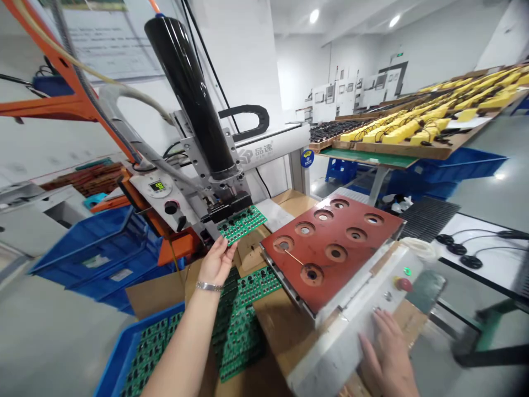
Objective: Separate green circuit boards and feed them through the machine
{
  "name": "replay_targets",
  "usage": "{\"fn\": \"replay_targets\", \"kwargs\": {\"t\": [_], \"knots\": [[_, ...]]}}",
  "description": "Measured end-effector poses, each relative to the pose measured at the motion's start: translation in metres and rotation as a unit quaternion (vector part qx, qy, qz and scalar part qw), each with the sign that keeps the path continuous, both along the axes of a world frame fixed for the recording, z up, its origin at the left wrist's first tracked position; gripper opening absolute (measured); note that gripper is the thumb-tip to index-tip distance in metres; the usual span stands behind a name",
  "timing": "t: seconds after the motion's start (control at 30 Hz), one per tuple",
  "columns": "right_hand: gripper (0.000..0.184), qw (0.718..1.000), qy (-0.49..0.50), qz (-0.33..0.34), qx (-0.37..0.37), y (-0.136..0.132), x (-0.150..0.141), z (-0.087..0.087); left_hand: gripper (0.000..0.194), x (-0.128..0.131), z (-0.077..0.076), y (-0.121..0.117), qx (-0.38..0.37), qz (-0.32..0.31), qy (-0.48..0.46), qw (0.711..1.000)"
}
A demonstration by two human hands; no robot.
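My left hand (217, 262) holds a green circuit board panel (242, 223) by its near edge, up under the black head (227, 207) of a machine with a tall black cylinder (192, 94). A metal bracelet sits on that wrist. My right hand (388, 355) lies flat with fingers spread on the white control box (351, 325), just below its red round button (403, 284) and a green light (407, 271). A red-brown plate with several round holes (330, 253) tops the box.
Green boards lie stacked on the cardboard (239, 325) and in a blue bin (136, 353) at lower left. More blue bins (95, 248) stand at left. A long table of yellow parts (433, 124) runs at right. Black cables (463, 245) rest on a white surface.
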State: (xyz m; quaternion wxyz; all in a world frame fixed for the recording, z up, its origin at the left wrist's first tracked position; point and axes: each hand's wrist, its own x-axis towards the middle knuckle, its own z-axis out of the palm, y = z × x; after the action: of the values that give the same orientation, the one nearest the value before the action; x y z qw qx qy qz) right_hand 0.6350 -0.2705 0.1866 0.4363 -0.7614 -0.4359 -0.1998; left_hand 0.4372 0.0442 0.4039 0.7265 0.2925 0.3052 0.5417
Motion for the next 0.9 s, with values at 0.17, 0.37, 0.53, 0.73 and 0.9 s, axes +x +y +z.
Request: {"fn": "replay_targets", "kwargs": {"t": [0.17, 0.37, 0.53, 0.73, 0.9], "knots": [[0.057, 1.0, 0.001, -0.001, 0.001, 0.0004, 0.0, -0.0016, 0.032, -0.0022, -0.0004, -0.0035, 0.004, -0.009, 0.001, 1.0], [0.057, 1.0, 0.003, -0.002, 0.002, -0.0004, 0.0, -0.0028, 0.034, -0.0067, -0.002, -0.0036, 0.01, -0.009, 0.002, 1.0], [0.055, 1.0, 0.004, -0.005, 0.005, 0.0008, -0.0015, -0.0015, 0.033, -0.0078, -0.0027, -0.0019, 0.012, -0.004, -0.001, 1.0], [0.055, 1.0, 0.007, -0.009, 0.006, 0.0017, -0.0026, 0.0009, 0.03, -0.0046, -0.001, -0.0019, 0.007, 0.005, 0.001, 1.0], [0.055, 1.0, 0.007, -0.007, 0.007, 0.0014, -0.0024, 0.0018, 0.029, 0.0017, -0.0016, 0.0001, 0.01, 0.0, 0.001, 1.0]]}}
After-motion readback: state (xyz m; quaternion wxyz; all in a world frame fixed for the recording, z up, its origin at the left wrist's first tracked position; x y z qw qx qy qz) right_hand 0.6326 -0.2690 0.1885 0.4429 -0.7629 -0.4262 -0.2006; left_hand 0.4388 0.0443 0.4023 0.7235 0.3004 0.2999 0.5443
